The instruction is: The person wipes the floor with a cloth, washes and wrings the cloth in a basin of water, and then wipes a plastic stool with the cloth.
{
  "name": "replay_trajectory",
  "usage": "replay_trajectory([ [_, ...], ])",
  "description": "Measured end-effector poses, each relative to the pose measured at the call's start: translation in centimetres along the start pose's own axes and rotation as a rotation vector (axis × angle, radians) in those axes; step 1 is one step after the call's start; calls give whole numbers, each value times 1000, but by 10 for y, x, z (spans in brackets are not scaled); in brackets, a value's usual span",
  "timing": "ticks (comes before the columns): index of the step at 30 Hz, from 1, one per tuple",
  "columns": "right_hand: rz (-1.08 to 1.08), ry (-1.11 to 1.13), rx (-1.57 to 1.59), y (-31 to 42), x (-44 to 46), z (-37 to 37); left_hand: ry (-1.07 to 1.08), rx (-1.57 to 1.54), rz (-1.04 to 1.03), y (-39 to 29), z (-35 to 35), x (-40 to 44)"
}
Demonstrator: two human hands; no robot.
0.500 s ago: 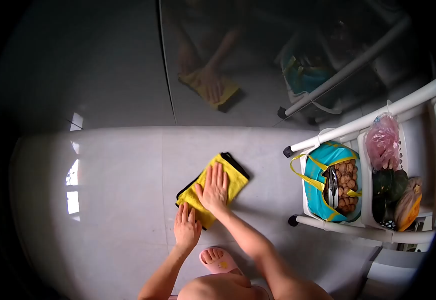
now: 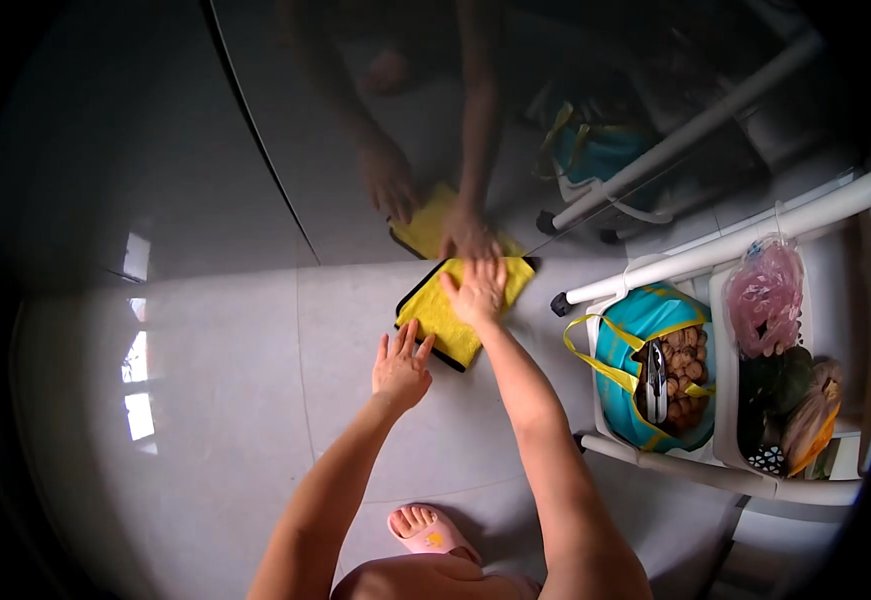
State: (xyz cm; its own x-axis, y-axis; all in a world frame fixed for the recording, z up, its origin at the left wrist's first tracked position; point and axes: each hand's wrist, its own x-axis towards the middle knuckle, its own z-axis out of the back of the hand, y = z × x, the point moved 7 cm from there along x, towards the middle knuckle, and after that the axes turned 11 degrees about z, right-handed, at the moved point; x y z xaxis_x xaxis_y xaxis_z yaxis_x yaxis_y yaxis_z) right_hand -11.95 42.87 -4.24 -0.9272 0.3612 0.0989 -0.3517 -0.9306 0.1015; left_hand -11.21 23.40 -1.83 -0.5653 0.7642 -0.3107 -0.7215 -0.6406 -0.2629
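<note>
A yellow cloth (image 2: 438, 318) with black edging lies flat on the grey tiled floor, its far edge against the foot of a dark glossy panel. Flat on the cloth's far right part rests my right hand (image 2: 479, 290), fingers spread and pointing at the panel. My left hand (image 2: 402, 371) is at the cloth's near left corner, fingers apart, with the fingertips touching or just beside its edge. Neither hand is closed round the cloth.
The dark panel (image 2: 206, 170) mirrors both arms. At the right stands a white rack (image 2: 726, 243) holding a turquoise bag (image 2: 620, 375) of walnuts, a pink plastic bag (image 2: 766, 298) and dark green vegetables (image 2: 771, 385). A foot in a pink slipper (image 2: 438, 535) is nearby.
Both hands and the cloth have moved forward and a little right, up to the base of the panel. The camera view has tilted slightly.
</note>
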Motion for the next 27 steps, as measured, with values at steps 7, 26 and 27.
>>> replay_trajectory([
  [7, -684, -132, -6, -17, -145, -1, 3, 46, -208, -16, -8, -25],
  [26, -226, 294, 119, 55, -279, 39, -7, 463, -293, -67, -36, 5],
  [27, -107, 161, 33, 54, -269, 55, -48, 328, -288, -71, -40, 4],
])
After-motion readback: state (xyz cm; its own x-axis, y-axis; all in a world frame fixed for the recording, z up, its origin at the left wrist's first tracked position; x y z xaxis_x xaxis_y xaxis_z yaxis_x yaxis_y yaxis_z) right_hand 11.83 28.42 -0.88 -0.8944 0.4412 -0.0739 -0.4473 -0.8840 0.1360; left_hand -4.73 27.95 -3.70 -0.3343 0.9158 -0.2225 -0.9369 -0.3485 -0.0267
